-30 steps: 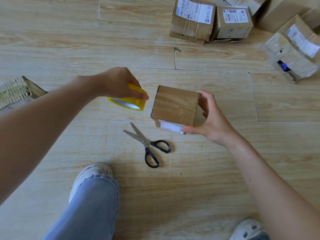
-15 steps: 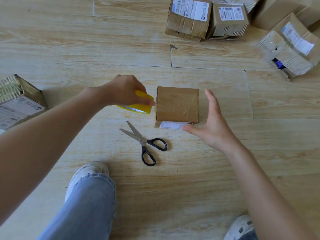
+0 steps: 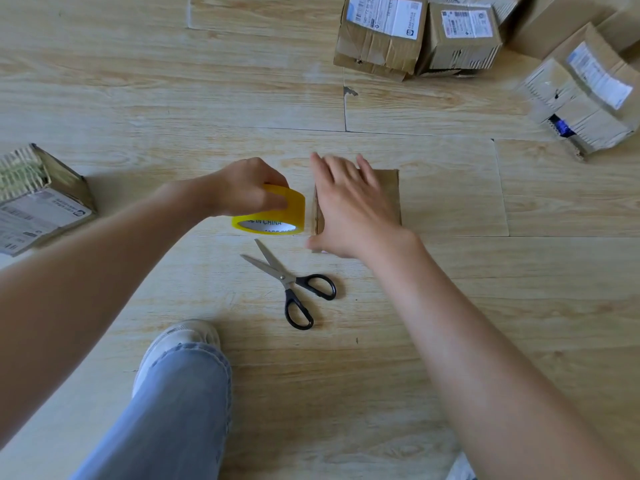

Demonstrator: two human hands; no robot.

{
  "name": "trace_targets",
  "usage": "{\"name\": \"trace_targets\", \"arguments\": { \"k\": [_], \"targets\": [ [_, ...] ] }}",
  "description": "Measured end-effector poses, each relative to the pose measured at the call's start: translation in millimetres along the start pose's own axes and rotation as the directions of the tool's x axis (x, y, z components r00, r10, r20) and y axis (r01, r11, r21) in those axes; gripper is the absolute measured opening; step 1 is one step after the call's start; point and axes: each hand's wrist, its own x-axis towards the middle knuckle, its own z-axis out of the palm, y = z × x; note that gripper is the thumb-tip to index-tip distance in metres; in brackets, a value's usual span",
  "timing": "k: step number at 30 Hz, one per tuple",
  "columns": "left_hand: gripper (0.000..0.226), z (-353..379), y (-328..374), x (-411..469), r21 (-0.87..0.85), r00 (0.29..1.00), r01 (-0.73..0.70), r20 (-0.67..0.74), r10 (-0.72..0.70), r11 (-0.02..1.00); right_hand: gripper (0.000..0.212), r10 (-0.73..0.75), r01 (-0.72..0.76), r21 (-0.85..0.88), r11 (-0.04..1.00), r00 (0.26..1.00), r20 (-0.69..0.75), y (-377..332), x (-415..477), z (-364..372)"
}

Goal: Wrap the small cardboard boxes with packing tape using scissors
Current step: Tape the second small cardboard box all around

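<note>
The tape roll (image 3: 273, 216) reads "IN CHINA" on its inner core; the boxes' shipping labels are too small to read.

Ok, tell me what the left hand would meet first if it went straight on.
Likely the small cardboard box: the left hand, gripping the yellow tape roll, points at its nearest side, beneath the flat right hand. Height is unclear.

Both bare forearms reach forward from the lower corners. The left hand (image 3: 247, 188) curls its fingers and thumb round the tape roll (image 3: 277, 211), knuckles up. The right hand (image 3: 349, 207) lies palm down on the small cardboard box (image 3: 390, 192), fingers straight and slightly spread, thumb at the near left corner, just beside the left hand
</note>
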Motion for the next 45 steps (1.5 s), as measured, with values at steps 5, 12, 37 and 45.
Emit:
{"name": "trace_targets", "arguments": {
  "k": [5, 12, 37, 45],
  "targets": [
    [0.022, -3, -10, -2, -0.004, 1.0, -0.006, -0.022, 0.006, 1.0, 0.097, -0.015, 0.014, 0.009, 1.0, 0.999, 0.04, 6, 6, -3],
    [0.059, -6, -19, -28, -0.194, 0.992, 0.021, 0.125, 0.003, 0.981, 0.099, -0.046, 0.041, 0.087, 0.995, 0.997, 0.058, 17, -2, -1],
    [0.051, -46, -28, -47, 0.001, 0.995, -0.082, -0.065, 0.082, 0.997, 0.102, 0.197, -0.115, 0.753, 0.648, 0.98, -0.02, 62, -45, 26],
    [0.059, -49, -27, -44, 0.317, 0.968, 0.009, -0.241, 0.072, 0.949, 0.101, 0.237, -0.165, 0.763, 0.625, 0.971, 0.016, 80, -53, 44]
  ]
}}
